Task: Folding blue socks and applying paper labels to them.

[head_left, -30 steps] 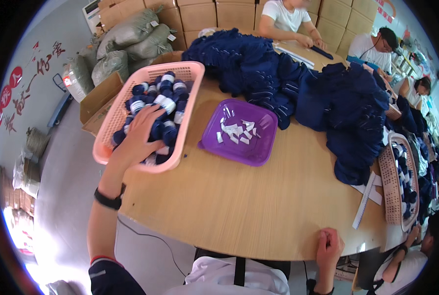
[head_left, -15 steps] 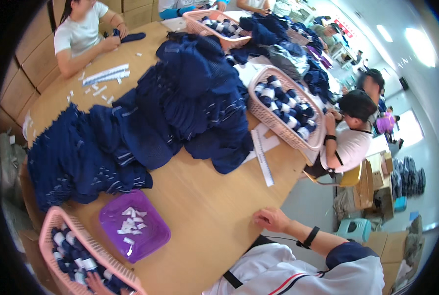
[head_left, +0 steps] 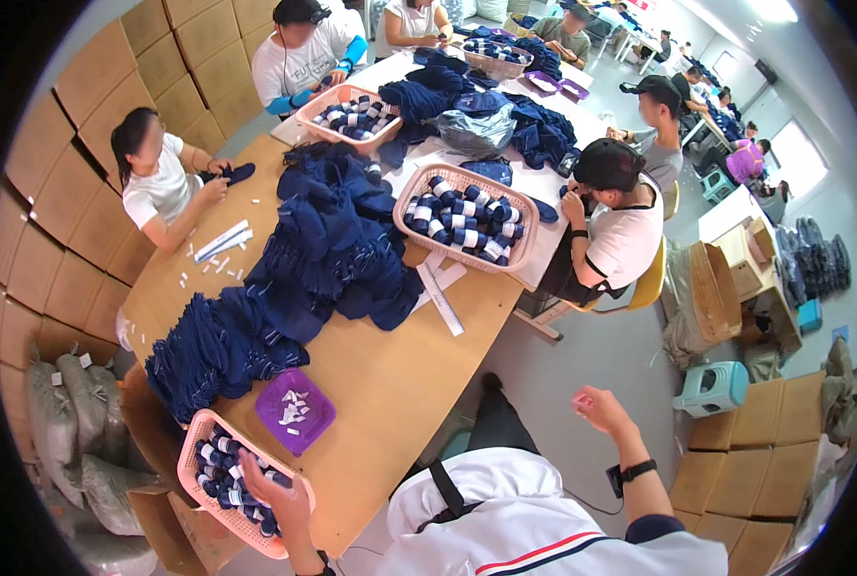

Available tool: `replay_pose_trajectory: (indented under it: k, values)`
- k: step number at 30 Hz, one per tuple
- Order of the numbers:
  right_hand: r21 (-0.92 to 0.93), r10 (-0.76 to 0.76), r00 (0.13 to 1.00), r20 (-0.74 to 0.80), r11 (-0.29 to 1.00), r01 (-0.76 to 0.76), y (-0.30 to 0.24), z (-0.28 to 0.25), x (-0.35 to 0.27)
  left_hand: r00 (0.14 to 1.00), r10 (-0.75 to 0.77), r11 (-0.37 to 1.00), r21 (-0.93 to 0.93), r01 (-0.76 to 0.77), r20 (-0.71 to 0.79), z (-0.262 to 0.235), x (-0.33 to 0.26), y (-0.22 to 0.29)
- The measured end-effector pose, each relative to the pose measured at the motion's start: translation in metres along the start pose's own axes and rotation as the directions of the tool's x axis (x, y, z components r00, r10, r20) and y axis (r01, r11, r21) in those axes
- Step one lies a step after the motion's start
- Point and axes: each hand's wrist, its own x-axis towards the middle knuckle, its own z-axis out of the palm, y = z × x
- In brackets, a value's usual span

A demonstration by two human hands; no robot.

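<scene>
At the lower left, my left hand (head_left: 275, 488) hovers at the right side of a pink basket (head_left: 201, 526) with its fingers stretched out and nothing seen in them. Rolled navy sock bundles (head_left: 223, 470) with white bands fill that basket. My right hand (head_left: 601, 409) hangs in the air off the table's right side, fingers loosely bent and apart, holding nothing visible. Beside the basket sits a purple plastic tray (head_left: 321, 422) with small white paper slips (head_left: 295, 407) in it. A long heap of navy socks (head_left: 299, 259) lies across the table.
Two more pink baskets (head_left: 411, 236) (head_left: 306, 117) of sock bundles stand farther back. A ruler-like white strip (head_left: 441, 300) lies near the table's right edge. Co-workers sit around the tables. Cartons (head_left: 750, 480) and a turquoise stool (head_left: 713, 389) stand at right, stuffed sacks (head_left: 102, 490) at left.
The view has risen and widened. My right hand has gone from the table's edge out to the right into the air. My left hand has come up from the bundles, showing more of itself.
</scene>
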Motion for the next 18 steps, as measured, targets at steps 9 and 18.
replay_pose_trajectory:
  k: [9, 18]
  values:
    - [0.362, -0.21, 0.95, -0.231, 0.888, 0.284, 0.079, -0.14, 0.035, 0.919, 0.319, 0.941, -0.19, -0.278, 0.232, 0.094, 0.053, 0.279]
    - [0.575, -0.549, 0.805, -0.224, 0.593, 0.564, 0.001, -0.253, 0.145, 0.888, 0.27, 0.94, -0.304, -0.158, 0.373, 0.118, 0.079, 0.474]
